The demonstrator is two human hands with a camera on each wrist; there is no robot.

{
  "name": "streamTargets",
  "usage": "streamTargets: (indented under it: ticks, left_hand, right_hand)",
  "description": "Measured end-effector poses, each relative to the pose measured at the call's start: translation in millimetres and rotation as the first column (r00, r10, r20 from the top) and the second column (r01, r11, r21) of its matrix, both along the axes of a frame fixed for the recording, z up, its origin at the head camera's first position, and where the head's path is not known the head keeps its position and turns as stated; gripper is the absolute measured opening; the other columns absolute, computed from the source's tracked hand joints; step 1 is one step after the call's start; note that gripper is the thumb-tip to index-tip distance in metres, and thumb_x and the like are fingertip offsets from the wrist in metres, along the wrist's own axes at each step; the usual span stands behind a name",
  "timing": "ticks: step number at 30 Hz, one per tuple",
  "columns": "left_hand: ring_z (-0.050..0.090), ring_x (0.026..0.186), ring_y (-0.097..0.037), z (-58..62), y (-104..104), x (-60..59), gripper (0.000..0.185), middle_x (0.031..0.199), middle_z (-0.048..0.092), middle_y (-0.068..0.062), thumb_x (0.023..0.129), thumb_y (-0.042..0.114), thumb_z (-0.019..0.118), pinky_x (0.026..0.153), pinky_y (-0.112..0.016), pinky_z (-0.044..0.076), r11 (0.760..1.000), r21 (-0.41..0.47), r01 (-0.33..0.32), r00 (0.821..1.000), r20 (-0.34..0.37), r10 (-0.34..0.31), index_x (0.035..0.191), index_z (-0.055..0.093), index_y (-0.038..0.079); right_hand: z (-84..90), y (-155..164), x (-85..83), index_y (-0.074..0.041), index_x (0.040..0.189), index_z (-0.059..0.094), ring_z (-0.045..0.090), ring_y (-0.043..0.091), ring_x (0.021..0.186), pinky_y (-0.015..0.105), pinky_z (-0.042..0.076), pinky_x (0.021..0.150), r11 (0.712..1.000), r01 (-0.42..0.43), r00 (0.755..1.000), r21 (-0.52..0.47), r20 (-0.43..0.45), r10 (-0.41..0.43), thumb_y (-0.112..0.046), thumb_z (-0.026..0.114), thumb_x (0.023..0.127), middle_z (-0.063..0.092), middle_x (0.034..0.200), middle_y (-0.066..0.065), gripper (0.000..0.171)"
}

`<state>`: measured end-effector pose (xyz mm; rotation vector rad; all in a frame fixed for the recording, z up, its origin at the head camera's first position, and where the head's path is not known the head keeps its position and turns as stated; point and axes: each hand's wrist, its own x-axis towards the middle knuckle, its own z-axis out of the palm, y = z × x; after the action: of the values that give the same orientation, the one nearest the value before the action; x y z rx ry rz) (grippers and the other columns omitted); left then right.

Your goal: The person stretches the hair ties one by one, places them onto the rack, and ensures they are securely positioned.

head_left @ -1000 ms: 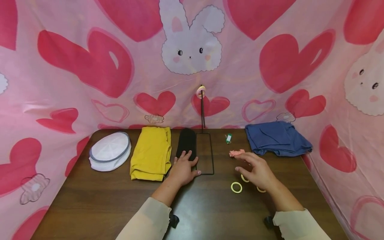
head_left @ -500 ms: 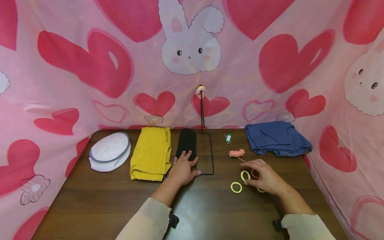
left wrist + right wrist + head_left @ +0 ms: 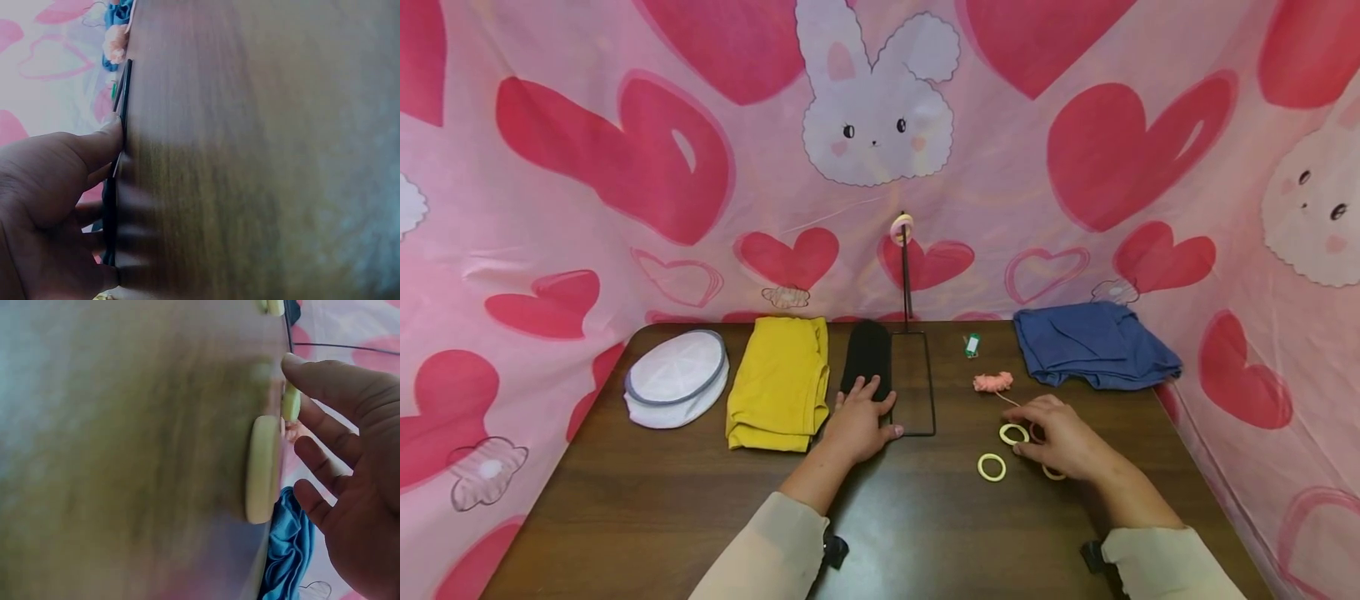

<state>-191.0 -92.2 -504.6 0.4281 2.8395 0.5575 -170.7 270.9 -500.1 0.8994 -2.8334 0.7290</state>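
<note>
In the head view my left hand (image 3: 857, 423) lies with fingers spread on a long, flat black thing (image 3: 868, 354) with a rounded end. Its thumb rests at the wire base of a black stand (image 3: 930, 375). Small pale rings (image 3: 902, 231) hang at the top of that stand. My right hand (image 3: 1060, 442) holds a pale yellow ring (image 3: 1002, 434) at its edge between thumb and fingers. The ring sits tilted. In the right wrist view the thumb and index finger are around this ring (image 3: 291, 403), and the other fingers curl loosely.
Another yellow ring (image 3: 992, 478) lies nearer, and an orange ring (image 3: 1053, 476) sits partly under the right hand. Beyond are a coral cord bundle (image 3: 992, 382), a small green-and-white tag (image 3: 972, 345) and folded blue cloth (image 3: 1090, 346). Yellow cloth (image 3: 778, 383) and a white cap (image 3: 673, 375) lie left.
My right hand moved right and down from the coral bundle to the yellow ring, which has tilted between thumb and fingers. My left hand has stayed in place.
</note>
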Motion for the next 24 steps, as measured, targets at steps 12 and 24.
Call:
streamTargets:
  ticks: [12, 24]
  left_hand:
    - [0.016, 0.158, -0.034, 1.2, 0, 0.5, 0.068, 0.169, 0.03, -0.01, 0.095, 0.052, 0.069, 0.122, -0.064, 0.016, 1.0, -0.004, -0.007, 1.0, 0.007, 0.007, 0.155, 0.052, 0.024]
    - [0.015, 0.158, -0.034, 0.7, 1, 0.4, 0.068, 0.169, 0.028, -0.009, 0.096, 0.053, 0.068, 0.122, -0.064, 0.015, 1.0, -0.007, -0.003, 1.0, 0.006, 0.003, 0.155, 0.051, 0.025]
  right_hand:
    - [17.4, -14, -1.4, -0.011, 0.121, 0.074, 0.065, 0.012, 0.093, 0.031, 0.059, 0.07, 0.995, -0.015, 1.0, -0.103, -0.019, 0.014, -0.009, 0.085, 0.083, 0.071, 0.113, -0.001, 0.04]
    - [37.5, -41, -5.2, -0.009, 0.114, 0.076, 0.068, 0.014, 0.09, 0.03, 0.059, 0.063, 0.977, -0.1, 0.987, -0.188, -0.14, 0.075, 0.003, 0.086, 0.078, 0.074, 0.111, 0.002, 0.039]
